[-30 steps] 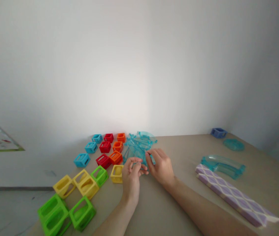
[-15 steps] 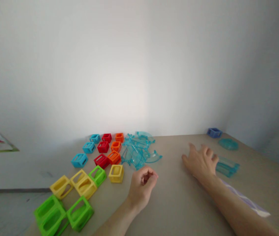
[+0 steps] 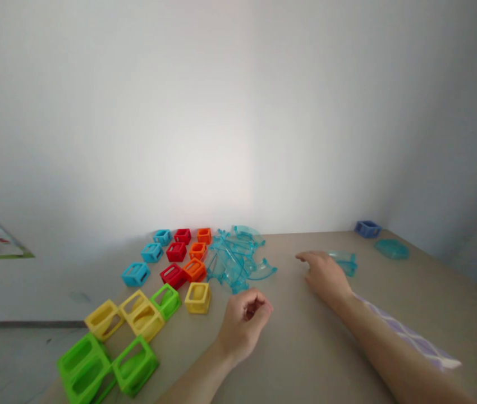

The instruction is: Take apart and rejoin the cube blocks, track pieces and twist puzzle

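My left hand (image 3: 244,325) is closed above the near part of the table, its thumb pressed to curled fingers, with nothing visible in it. My right hand (image 3: 325,278) is farther forward, palm down, with one finger stretched to the left. A clear teal track piece (image 3: 348,262) sticks out on its far right side and appears to be in its grip; the contact is hidden. Left of that hand lies a pile of clear teal track pieces (image 3: 234,261), some curved. Beside my left hand is a yellow hollow block (image 3: 198,298).
Hollow blocks stand on the left: blue (image 3: 136,274), red (image 3: 176,252), orange (image 3: 198,251), yellow (image 3: 104,318) and green (image 3: 135,366). A dark blue block (image 3: 367,228) and a teal piece (image 3: 392,248) lie at the back right. A purple-and-white strip (image 3: 411,335) borders my right forearm. A wall rises behind.
My right hand has moved left, its spread fingers drawn together. The clear teal track piece has moved left and back along with it. My left hand has barely moved.
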